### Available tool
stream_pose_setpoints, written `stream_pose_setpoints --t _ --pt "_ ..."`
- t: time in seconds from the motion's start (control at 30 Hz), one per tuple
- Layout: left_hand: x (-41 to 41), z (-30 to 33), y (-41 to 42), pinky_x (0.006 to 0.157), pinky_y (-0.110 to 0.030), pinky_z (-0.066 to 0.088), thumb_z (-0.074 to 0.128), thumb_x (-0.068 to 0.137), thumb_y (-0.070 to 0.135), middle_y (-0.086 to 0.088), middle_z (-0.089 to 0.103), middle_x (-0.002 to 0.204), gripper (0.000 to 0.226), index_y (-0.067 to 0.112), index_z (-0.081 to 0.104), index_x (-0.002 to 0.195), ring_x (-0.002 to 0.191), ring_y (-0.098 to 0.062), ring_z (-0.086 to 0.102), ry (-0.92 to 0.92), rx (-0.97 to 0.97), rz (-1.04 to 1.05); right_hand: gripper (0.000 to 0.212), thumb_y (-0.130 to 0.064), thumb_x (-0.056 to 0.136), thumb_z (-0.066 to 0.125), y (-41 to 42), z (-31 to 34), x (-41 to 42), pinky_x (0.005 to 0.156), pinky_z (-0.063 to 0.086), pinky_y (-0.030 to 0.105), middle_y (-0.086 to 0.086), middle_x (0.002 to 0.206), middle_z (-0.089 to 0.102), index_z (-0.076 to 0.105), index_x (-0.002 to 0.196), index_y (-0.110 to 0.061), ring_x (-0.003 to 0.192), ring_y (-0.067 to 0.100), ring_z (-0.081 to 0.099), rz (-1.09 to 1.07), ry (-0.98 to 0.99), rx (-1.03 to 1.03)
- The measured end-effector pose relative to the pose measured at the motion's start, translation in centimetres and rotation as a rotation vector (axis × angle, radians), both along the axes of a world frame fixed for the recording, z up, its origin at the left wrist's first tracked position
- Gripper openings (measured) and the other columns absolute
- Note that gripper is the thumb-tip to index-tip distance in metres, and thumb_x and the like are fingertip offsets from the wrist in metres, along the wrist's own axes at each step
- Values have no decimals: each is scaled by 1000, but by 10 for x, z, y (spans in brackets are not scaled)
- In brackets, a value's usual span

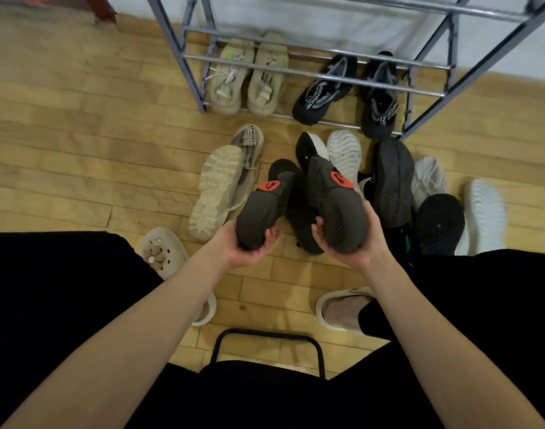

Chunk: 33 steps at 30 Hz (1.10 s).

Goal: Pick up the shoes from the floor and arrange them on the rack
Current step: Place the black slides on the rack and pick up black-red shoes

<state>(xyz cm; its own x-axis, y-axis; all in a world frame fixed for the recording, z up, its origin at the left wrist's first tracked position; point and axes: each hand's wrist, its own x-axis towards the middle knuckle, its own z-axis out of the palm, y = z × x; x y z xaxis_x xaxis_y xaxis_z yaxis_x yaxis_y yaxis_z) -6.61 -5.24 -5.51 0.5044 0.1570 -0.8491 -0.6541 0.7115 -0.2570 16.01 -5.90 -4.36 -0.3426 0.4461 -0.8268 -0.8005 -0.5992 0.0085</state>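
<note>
On the rack two pairs sit already, left hand and right hand each gripping a grey shoe, pile remaining.

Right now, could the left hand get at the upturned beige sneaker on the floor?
Probably not yet. The beige sneaker lies sole up just beyond the left hand with nothing between them, but that hand's grip is full with a dark grey shoe, as is the right hand with its mate.
</note>
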Motion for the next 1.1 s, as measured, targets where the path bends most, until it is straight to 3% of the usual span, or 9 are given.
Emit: stream_pose_setpoints --t 0.13,0.3,0.4,0.5,0.57,0.67,0.83,1.0,1.1 --pt "-8 -1 6 65 -35 51 35 96 27 -18 65 87 38 2 63 101 79 -27 60 165 -61 -200 60 -41 88 52 0 -6 -4 73 57 36 16 91 70 53 134 -4 69 27 69 -40 40 -68" --pt "2 11 15 48 -22 50 41 87 27 -13 60 74 31 2 61 87 58 -23 57 214 -18 -219 58 -29 92 49 7 2 9 55 60 34 21 88 66 40 142 -3 66 31 69 -2 119 -96" --pt "5 20 16 43 -20 49 44 74 22 -10 59 70 29 1 59 85 49 -21 58 114 26 -140 43 -24 90 55 4 8 13 56 59 32 17 85 67 53 129 -5 66 26 68 139 40 -4" --pt "1 31 15 50 -25 53 44 78 23 -11 63 83 33 3 63 97 61 -23 63 89 102 -172 51 -7 56 83 -2 15 17 64 60 40 19 96 71 69 104 3 76 30 71 243 -86 188" --pt "-1 43 18 59 -30 56 48 78 18 -13 67 90 32 2 69 96 74 -25 64 147 205 -259 45 -14 57 79 -2 19 19 69 60 48 21 102 71 73 97 4 84 33 72 261 -134 241" --pt "0 62 21 67 -32 57 47 90 11 -15 72 85 30 -2 74 86 71 -24 68 242 330 -381 39 -30 88 53 -1 20 18 66 60 44 17 85 73 76 82 1 72 29 72 105 -238 229" --pt "-3 62 15 54 -30 53 41 96 28 -14 69 77 41 -2 67 106 57 -24 64 533 483 -416 52 -47 73 43 0 28 8 57 52 23 12 64 67 75 63 -7 57 21 62 -5 -403 451" --pt "3 76 8 48 -28 48 50 82 68 -15 62 77 78 -1 64 115 53 -26 57 413 642 -347 75 -72 84 38 2 37 17 80 54 33 8 97 73 68 115 -11 88 21 69 200 -537 533" --pt "1 88 8 51 -30 50 60 65 78 -18 56 74 86 2 63 104 56 -28 56 335 795 -432 57 -46 75 70 1 42 10 90 51 29 -8 110 71 57 127 -27 103 11 66 367 -596 575"
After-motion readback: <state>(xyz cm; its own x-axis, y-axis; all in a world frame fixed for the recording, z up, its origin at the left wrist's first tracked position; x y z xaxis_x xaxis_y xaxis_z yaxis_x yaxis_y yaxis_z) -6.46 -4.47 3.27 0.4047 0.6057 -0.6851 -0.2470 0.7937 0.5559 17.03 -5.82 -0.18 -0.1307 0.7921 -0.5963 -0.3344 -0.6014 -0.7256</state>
